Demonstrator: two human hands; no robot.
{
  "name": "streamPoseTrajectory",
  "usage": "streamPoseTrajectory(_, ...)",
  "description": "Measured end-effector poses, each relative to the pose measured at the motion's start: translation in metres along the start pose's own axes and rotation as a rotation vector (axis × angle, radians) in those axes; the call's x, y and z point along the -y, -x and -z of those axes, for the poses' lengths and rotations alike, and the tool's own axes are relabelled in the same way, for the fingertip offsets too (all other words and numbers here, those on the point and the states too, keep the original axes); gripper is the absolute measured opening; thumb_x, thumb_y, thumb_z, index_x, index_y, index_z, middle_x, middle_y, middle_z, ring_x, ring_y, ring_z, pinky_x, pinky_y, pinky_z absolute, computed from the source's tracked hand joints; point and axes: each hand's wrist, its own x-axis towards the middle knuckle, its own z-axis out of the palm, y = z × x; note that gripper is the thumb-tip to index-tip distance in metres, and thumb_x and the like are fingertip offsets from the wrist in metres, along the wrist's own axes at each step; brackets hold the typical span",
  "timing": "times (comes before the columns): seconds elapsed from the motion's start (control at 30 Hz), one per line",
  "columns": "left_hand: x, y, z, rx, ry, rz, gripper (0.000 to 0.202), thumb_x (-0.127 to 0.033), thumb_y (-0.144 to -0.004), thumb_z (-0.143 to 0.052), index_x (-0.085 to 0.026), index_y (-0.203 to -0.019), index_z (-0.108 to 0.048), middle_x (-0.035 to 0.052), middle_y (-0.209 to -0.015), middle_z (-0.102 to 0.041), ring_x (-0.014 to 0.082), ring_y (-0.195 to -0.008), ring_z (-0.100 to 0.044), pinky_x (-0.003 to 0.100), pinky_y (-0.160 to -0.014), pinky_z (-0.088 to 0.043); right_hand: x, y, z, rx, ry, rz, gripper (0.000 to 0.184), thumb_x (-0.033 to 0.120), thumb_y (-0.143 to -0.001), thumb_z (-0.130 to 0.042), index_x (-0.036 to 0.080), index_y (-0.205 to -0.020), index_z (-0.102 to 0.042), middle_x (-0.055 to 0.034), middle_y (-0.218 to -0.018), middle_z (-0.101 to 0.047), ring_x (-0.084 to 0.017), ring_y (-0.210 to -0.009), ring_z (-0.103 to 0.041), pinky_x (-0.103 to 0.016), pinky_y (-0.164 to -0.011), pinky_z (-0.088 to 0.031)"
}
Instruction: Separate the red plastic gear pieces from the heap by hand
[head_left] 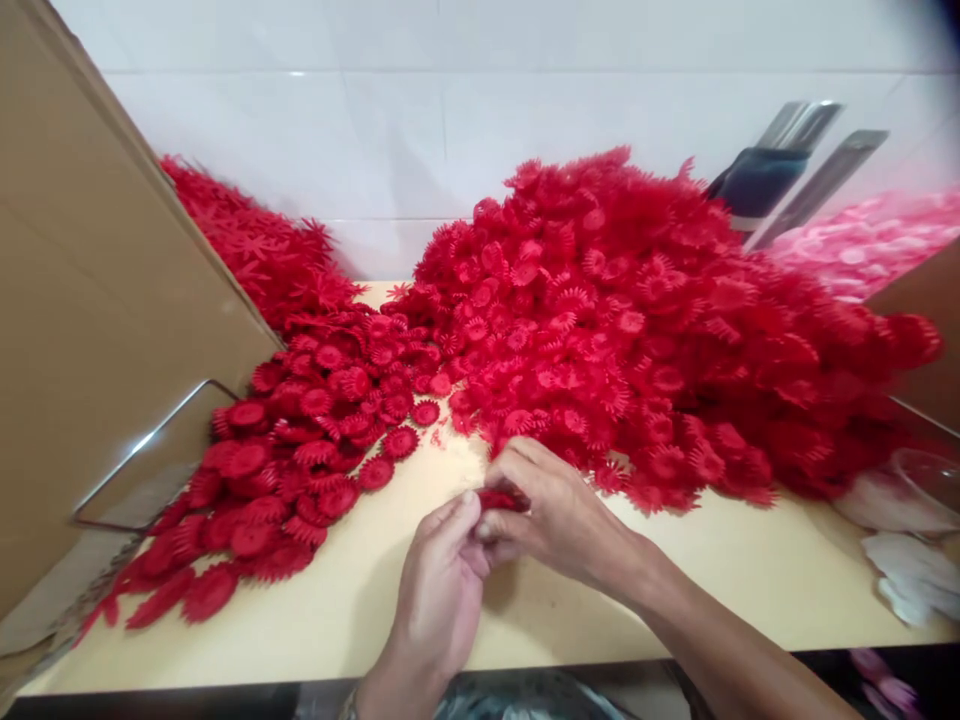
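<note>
Between my two hands is a small red flower-shaped piece (pixel 496 499), partly covered by fingers. My left hand (pixel 446 570) pinches its near left side with the thumb on top. From the right, my right hand (pixel 544 505) grips the same piece with thumb and curled fingers. Both hands are just above the pale tabletop (pixel 367 590). To the left lies a spread of round red pieces (pixel 251 500) with toothed edges. Behind and right of my hands rises a big heap of red fringed pieces (pixel 570 320).
A cardboard panel (pixel 112 260) and a bent metal wire (pixel 150 440) stand at the left. More red spiky pieces (pixel 247 230) lie behind. At the right are pink pieces (pixel 877 240), a dark-handled metal tool (pixel 765 180), a clear cup (pixel 926 490) and crumpled white material (pixel 911 575).
</note>
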Motion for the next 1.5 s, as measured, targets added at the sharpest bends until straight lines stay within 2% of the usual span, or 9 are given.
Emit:
streamPoseTrajectory(0.1,0.003,0.002,0.003,0.002,-0.081,0.023,0.017,-0.023,-0.079,-0.058,-0.011,-0.070,-0.066,0.0020,-0.058,-0.059,0.0115,-0.054,-0.054,0.025,-0.059,-0.047,-0.005,0.003,-0.007,0.002,-0.083,0.052,0.010,0.009,-0.078,-0.056,0.017,-0.074,-0.055,0.0003,-0.071,-0.047,-0.012,-0.066,-0.047,-0.021,-0.055,-0.037)
streamPoseTrajectory(0.23,0.007,0.001,0.006,-0.052,-0.115,-0.006,0.018,-0.025,-0.078,-0.060,-0.013,-0.066,-0.064,-0.0016,-0.052,-0.051,0.0097,-0.053,-0.049,0.021,-0.055,-0.042,-0.006,0.005,-0.004,-0.011,-0.089,0.066,0.012,0.011,-0.083,-0.047,0.016,-0.076,-0.056,-0.0020,-0.070,-0.048,-0.012,-0.063,-0.046,-0.021,-0.052,-0.036)
streamPoseTrajectory(0.47,0.011,0.001,0.006,-0.058,-0.209,-0.078,0.020,-0.029,-0.078,-0.060,-0.013,-0.069,-0.065,0.0003,-0.058,-0.057,0.0118,-0.058,-0.051,0.022,-0.057,-0.041,-0.002,0.008,-0.010,-0.079,-0.099,0.022,0.011,0.010,-0.081,-0.047,0.015,-0.077,-0.057,-0.0033,-0.070,-0.051,-0.014,-0.067,-0.048,-0.024,-0.057,-0.039)
streamPoseTrajectory(0.63,0.012,0.003,0.006,-0.046,-0.221,-0.090,0.021,-0.032,-0.074,-0.065,-0.014,-0.065,-0.065,-0.0020,-0.051,-0.053,0.0113,-0.052,-0.047,0.022,-0.056,-0.040,-0.005,0.009,-0.011,-0.102,-0.154,-0.040,0.018,0.010,-0.083,-0.044,0.016,-0.074,-0.058,-0.0008,-0.066,-0.052,-0.011,-0.061,-0.049,-0.021,-0.056,-0.039)
streamPoseTrajectory(0.8,0.010,0.005,0.008,-0.056,-0.191,-0.065,0.023,-0.032,-0.071,-0.069,-0.015,-0.057,-0.061,-0.0031,-0.050,-0.052,0.0101,-0.049,-0.045,0.023,-0.058,-0.042,-0.007,0.011,-0.015,-0.113,-0.081,-0.011,0.020,0.016,-0.086,-0.042,0.017,-0.075,-0.059,-0.0006,-0.065,-0.051,-0.011,-0.059,-0.048,-0.021,-0.054,-0.039)
streamPoseTrajectory(0.97,0.009,0.004,0.010,-0.046,-0.208,-0.052,0.021,-0.033,-0.070,-0.069,-0.014,-0.063,-0.064,-0.0011,-0.053,-0.057,0.0113,-0.050,-0.050,0.025,-0.058,-0.045,-0.008,0.013,-0.020,-0.138,-0.049,0.005,0.019,0.016,-0.087,-0.040,0.016,-0.082,-0.058,-0.0021,-0.068,-0.053,-0.012,-0.059,-0.051,-0.022,-0.054,-0.041)
streamPoseTrajectory(1.1,0.009,0.002,0.011,-0.075,-0.198,-0.041,0.014,-0.028,-0.074,-0.066,-0.014,-0.071,-0.066,-0.0008,-0.056,-0.060,0.0117,-0.051,-0.054,0.024,-0.057,-0.046,-0.006,0.016,-0.021,-0.195,-0.079,0.051,0.018,0.016,-0.087,-0.041,0.017,-0.102,-0.051,-0.0060,-0.084,-0.059,-0.014,-0.073,-0.057,-0.025,-0.065,-0.047)
streamPoseTrajectory(1.27,0.007,0.003,0.012,-0.058,-0.214,-0.109,0.019,-0.026,-0.079,-0.060,-0.013,-0.068,-0.066,0.0007,-0.058,-0.062,0.0120,-0.056,-0.056,0.023,-0.058,-0.045,-0.002,0.020,-0.021,-0.189,-0.037,0.096,0.005,0.020,-0.087,-0.046,0.017,-0.089,-0.050,-0.0062,-0.081,-0.055,-0.015,-0.073,-0.054,-0.027,-0.064,-0.046)
streamPoseTrajectory(1.5,0.008,0.005,0.015,-0.035,-0.206,-0.120,0.017,-0.027,-0.079,-0.060,-0.014,-0.073,-0.069,0.0008,-0.058,-0.061,0.0128,-0.059,-0.056,0.024,-0.060,-0.045,-0.004,0.023,-0.025,-0.231,-0.070,0.056,0.009,0.021,-0.084,-0.051,0.017,-0.092,-0.049,-0.0039,-0.078,-0.057,-0.014,-0.069,-0.055,-0.025,-0.061,-0.045)
